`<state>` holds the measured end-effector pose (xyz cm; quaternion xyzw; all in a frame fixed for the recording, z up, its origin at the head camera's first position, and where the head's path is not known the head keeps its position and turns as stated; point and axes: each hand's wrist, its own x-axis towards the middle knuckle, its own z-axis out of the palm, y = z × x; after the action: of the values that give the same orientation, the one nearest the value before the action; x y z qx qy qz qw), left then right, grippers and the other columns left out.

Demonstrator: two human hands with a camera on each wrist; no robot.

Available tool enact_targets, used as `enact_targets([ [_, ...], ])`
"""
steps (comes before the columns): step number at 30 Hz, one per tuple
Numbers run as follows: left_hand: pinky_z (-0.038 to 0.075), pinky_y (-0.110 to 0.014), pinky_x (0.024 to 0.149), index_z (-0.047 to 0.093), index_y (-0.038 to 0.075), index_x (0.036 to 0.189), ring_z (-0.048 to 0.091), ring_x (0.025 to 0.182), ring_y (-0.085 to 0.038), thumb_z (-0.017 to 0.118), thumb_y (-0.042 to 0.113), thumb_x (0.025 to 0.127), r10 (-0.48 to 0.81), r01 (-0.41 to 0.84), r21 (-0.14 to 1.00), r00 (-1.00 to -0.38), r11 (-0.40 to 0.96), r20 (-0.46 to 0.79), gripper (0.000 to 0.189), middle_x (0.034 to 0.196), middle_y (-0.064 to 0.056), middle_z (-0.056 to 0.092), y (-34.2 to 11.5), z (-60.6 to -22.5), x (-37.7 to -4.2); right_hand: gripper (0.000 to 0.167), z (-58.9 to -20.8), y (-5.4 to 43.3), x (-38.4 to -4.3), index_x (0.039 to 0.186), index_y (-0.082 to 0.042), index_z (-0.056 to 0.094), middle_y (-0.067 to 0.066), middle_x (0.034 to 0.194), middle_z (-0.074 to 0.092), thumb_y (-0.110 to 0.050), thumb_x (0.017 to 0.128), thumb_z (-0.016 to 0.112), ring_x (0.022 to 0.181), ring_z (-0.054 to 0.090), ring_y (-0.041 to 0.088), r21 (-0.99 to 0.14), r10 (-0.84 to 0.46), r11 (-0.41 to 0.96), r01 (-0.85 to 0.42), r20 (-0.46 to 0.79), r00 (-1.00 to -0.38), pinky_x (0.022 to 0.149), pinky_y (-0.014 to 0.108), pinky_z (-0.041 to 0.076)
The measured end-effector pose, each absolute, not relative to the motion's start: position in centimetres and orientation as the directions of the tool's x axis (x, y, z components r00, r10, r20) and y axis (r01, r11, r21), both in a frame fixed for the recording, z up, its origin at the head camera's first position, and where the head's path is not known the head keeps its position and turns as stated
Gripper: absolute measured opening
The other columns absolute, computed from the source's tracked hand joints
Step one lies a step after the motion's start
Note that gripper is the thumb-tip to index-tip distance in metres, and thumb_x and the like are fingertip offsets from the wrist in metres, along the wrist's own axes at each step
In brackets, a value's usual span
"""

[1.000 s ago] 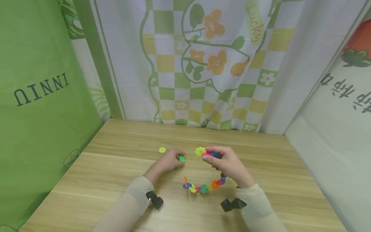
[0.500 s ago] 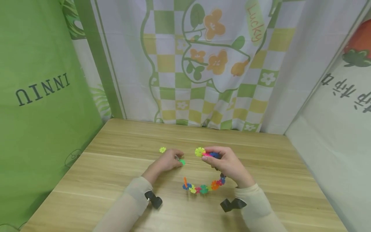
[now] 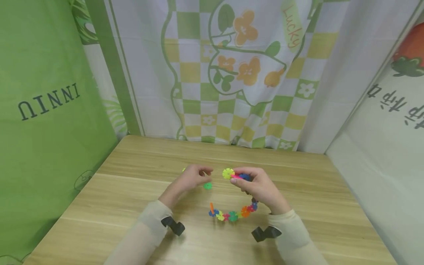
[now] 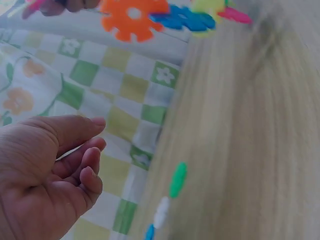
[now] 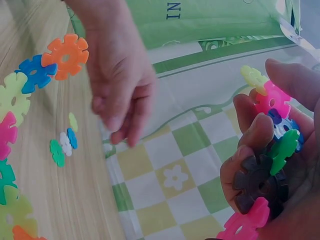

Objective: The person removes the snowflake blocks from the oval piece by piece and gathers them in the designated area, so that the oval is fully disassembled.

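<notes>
My right hand (image 3: pixel 261 186) pinches one end of a chain of colourful interlocking snowflake discs (image 3: pixel 233 216). A yellow disc (image 3: pixel 228 173) and a pink one stick out past its thumb and fingertips. From the palm the chain curves round toward me, ending in an upright orange disc (image 5: pixel 65 56). My left hand (image 3: pixel 195 175) hovers with loosely bent fingers and holds nothing, as the left wrist view shows. Just below its fingertips a loose green disc (image 3: pixel 207 186) lies on the table. Beside it are a white disc (image 5: pixel 65 144), a blue disc (image 5: pixel 72 138) and a yellow-green disc (image 5: pixel 73 122).
The wooden table (image 3: pixel 139 217) ends at a checked, flower-printed curtain (image 3: pixel 245 73) at the back. Green fabric (image 3: pixel 49 147) hangs on the left and a pale printed cloth (image 3: pixel 381 154) on the right. Each wrist carries a black camera mount (image 3: pixel 266 233).
My left hand has let go of the green disc, which now rests on the table, and has lifted slightly. The right hand and the chain have stayed almost still.
</notes>
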<state>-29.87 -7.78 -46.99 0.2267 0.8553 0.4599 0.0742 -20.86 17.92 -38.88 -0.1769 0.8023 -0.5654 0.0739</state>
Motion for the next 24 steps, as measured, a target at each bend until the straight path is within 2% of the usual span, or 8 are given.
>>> enact_targets([
  [6, 0.052, -0.031, 0.067, 0.068, 0.004, 0.121, 0.060, 0.086, -0.018, 0.072, 0.023, 0.091, 0.526, 0.406, 0.843, -0.831, 0.353, 0.180, 0.036, 0.099, 0.002, 0.067, -7.6, -44.3, -28.7, 0.032, -38.9, 17.9, -20.9, 0.118, -0.018, 0.070, 0.011, 0.067, 0.051, -0.034, 0.090, 0.073, 0.046, 0.037, 0.014, -0.938, -0.375, 0.282, -0.200, 0.084, -0.923, 0.033, 0.037, 0.039],
  [12, 0.055, -0.044, 0.081, 0.067, 0.006, 0.121, 0.066, 0.097, -0.024, 0.063, 0.038, 0.097, 0.588, 0.419, 0.886, -0.774, 0.197, 0.235, 0.041, 0.106, 0.000, 0.070, -7.2, -41.3, -26.5, 0.029, -38.9, 17.8, -20.9, 0.117, -0.017, 0.071, 0.010, 0.066, 0.050, -0.031, 0.092, 0.071, 0.045, 0.035, 0.014, -0.938, -0.393, 0.268, -0.219, 0.101, -0.914, 0.032, 0.031, 0.037],
  [15, 0.054, -0.049, 0.083, 0.068, 0.006, 0.118, 0.066, 0.099, -0.029, 0.060, 0.034, 0.099, 0.601, 0.423, 0.896, -0.753, 0.132, 0.267, 0.035, 0.106, -0.003, 0.071, -6.8, -40.1, -25.4, 0.029, -38.9, 17.8, -20.9, 0.117, -0.017, 0.071, 0.010, 0.065, 0.050, -0.030, 0.092, 0.071, 0.045, 0.035, 0.013, -0.938, -0.391, 0.266, -0.222, 0.105, -0.914, 0.033, 0.027, 0.036],
  [20, 0.056, -0.040, 0.078, 0.069, 0.004, 0.116, 0.066, 0.093, -0.024, 0.062, 0.019, 0.099, 0.625, 0.477, 0.876, -0.706, 0.074, 0.332, 0.024, 0.104, -0.007, 0.070, -6.3, -39.1, -24.4, 0.029, -38.9, 17.9, -20.8, 0.117, -0.016, 0.071, 0.010, 0.066, 0.049, -0.031, 0.092, 0.071, 0.045, 0.035, 0.013, -0.938, -0.391, 0.266, -0.220, 0.104, -0.915, 0.033, 0.029, 0.037],
  [24, 0.053, -0.030, 0.070, 0.068, 0.005, 0.117, 0.064, 0.084, -0.025, 0.064, 0.016, 0.097, 0.619, 0.494, 0.866, -0.705, 0.078, 0.346, 0.023, 0.100, -0.010, 0.069, -6.1, -38.8, -24.0, 0.032, -38.8, 18.0, -20.7, 0.118, -0.014, 0.070, 0.010, 0.067, 0.050, -0.032, 0.092, 0.071, 0.045, 0.036, 0.013, -0.939, -0.388, 0.268, -0.214, 0.099, -0.917, 0.033, 0.032, 0.038],
])
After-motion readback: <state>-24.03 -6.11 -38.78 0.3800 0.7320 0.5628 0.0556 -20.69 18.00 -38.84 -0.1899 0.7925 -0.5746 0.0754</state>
